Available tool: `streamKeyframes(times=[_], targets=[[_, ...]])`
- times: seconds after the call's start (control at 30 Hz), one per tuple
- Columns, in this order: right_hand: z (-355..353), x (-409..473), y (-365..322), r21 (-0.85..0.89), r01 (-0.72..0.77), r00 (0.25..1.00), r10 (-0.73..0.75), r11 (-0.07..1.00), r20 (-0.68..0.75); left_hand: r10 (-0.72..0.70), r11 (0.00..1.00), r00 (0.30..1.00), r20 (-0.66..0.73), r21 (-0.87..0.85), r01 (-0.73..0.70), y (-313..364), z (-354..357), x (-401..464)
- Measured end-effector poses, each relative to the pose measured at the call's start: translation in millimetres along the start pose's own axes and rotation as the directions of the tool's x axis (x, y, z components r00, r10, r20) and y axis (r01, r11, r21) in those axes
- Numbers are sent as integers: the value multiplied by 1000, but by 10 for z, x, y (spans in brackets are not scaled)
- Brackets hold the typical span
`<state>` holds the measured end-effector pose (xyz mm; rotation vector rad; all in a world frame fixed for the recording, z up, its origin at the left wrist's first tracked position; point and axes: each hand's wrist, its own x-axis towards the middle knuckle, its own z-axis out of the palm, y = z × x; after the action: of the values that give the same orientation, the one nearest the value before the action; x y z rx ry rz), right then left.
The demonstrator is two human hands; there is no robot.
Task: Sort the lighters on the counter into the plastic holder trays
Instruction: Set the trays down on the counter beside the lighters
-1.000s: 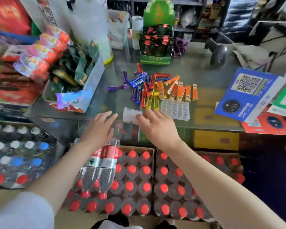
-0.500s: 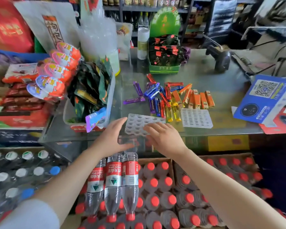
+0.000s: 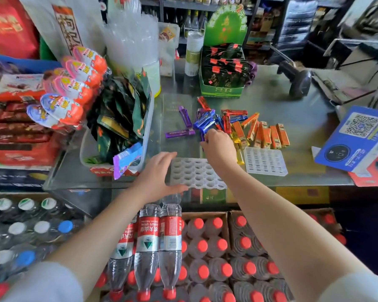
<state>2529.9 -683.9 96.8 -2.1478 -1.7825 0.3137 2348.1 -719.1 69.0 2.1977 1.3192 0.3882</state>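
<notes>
- lying in a loose heap on the glass counter (image 3: 282, 99), the lighters (image 3: 225, 125) sit just beyond both trays: purple and blue ones to the left, red, yellow and orange ones to the right.
- the round-hole tray (image 3: 196, 173) rests at the counter's near edge, its front rim close to or over the lip; the square-slot tray (image 3: 264, 161) lies just to its right. both look unfilled.
- risk: the round-hole tray could slide or tip off toward the water bottles (image 3: 157, 247) below if a lighter is pressed in while the tray is unsteadied.
- risk: pulling one lighter from the tangled pile may drag neighbours along or flick them across the slick glass.
- risk: a lighter set aslant could jam or topple in its hole.
- the right hand (image 3: 219, 147) reaches past the round-hole tray, fingers curled onto a purple or blue lighter at the pile's near edge; whether the pinch is secure i cannot tell.
- the left hand (image 3: 157, 177) lies spread and empty, thumb along the tray's front rim, fingers at its left side, apparently steadying it.
</notes>
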Motion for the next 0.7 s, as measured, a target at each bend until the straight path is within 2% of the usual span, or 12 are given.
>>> streamKeyframes(times=[0.1, 0.23, 0.3, 0.37, 0.47, 0.53, 0.7], targets=[[-3, 69, -46, 19, -49, 998, 48, 999, 32, 4, 1000, 1000, -13, 22, -4, -9, 13, -67], [5, 140, -127, -126, -40, 986, 60, 991, 157, -29, 1000, 999, -41, -11, 29, -2, 46, -89], [12, 185, -126, -103, -48, 978, 68, 994, 198, -34, 999, 998, -54, -13, 33, 0, 54, -83], [-13, 216, -68, -31, -63, 972, 68, 998, 227, -37, 999, 997, -64, -6, 37, -1, 66, -65], [-86, 180, 80, 142, 17, 963, -55, 990, 264, -25, 999, 995, -97, 38, 29, 7, 96, -24], [-171, 67, 152, 304, 39, 969, -111, 952, 223, -5, 996, 990, -139, 87, 17, 10, 126, 21], [-236, -116, 161, 592, -40, 971, -108, 805, 211, 3, 990, 989, -145, 137, 17, 44, 138, 130]])
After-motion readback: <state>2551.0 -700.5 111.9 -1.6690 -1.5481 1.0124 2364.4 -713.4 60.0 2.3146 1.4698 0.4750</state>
